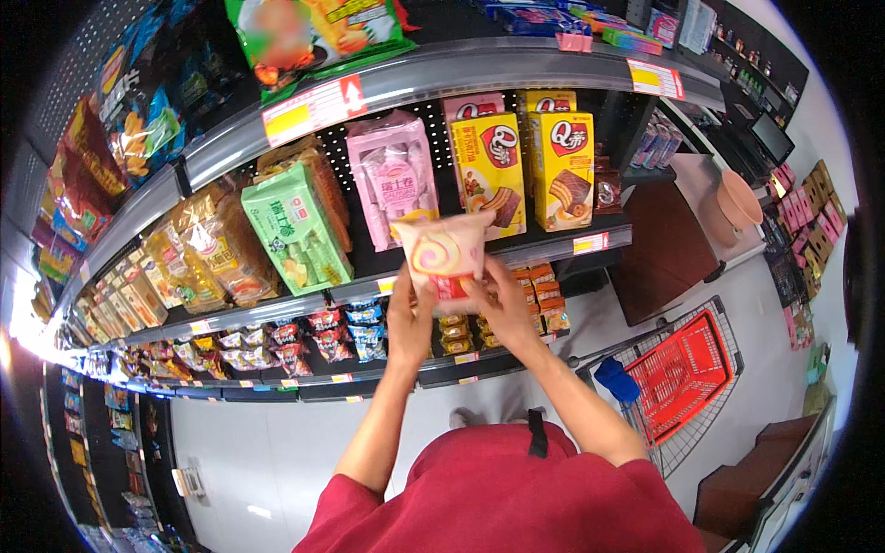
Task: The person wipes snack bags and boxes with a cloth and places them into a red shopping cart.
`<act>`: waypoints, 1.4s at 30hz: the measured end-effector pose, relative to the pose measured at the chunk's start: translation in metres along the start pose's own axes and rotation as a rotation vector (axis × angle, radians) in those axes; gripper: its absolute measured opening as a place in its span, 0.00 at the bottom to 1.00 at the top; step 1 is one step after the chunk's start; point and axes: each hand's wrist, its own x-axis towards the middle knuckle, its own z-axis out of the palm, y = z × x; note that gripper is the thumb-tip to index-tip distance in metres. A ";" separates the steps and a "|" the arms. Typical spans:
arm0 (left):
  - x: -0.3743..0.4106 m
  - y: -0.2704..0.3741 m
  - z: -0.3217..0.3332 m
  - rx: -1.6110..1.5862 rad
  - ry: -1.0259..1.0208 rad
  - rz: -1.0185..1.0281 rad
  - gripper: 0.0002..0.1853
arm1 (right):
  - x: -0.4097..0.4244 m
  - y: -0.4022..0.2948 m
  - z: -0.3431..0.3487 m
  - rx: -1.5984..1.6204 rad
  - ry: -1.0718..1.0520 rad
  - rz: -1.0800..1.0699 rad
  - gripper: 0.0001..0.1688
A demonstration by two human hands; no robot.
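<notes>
Between my two hands is a pale pink snack bag [446, 252] with a swirled cake roll pictured on it, held up in front of the middle shelf. My left hand [408, 321] grips its left side and lower edge. At its right side, my right hand [502, 304] closes on the bag, a little blurred. Just behind it on the shelf stands a pink pack of Swiss rolls [393, 173], partly covered by the bag. To the right are yellow cake boxes [489, 176], and to the left leans a green pack of Swiss rolls [297, 231].
Bagged bread [221, 242] fills the shelf further left. Small wrapped snacks [332, 335] line the lower shelf. A shopping cart [681, 377] with a red basket part stands at the right, a blue object [617, 380] on its handle side. Behind it is a counter with a peach bowl [738, 200].
</notes>
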 end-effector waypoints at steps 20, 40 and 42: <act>0.086 -0.063 -0.035 0.070 0.208 0.259 0.26 | 0.088 0.063 0.083 -0.094 0.018 -0.014 0.29; 0.092 -0.082 -0.038 0.290 0.139 0.165 0.36 | 0.098 0.045 0.086 0.135 0.015 -0.031 0.50; 0.093 -0.083 -0.036 0.276 0.142 0.161 0.35 | 0.099 0.042 0.091 0.148 0.047 -0.052 0.47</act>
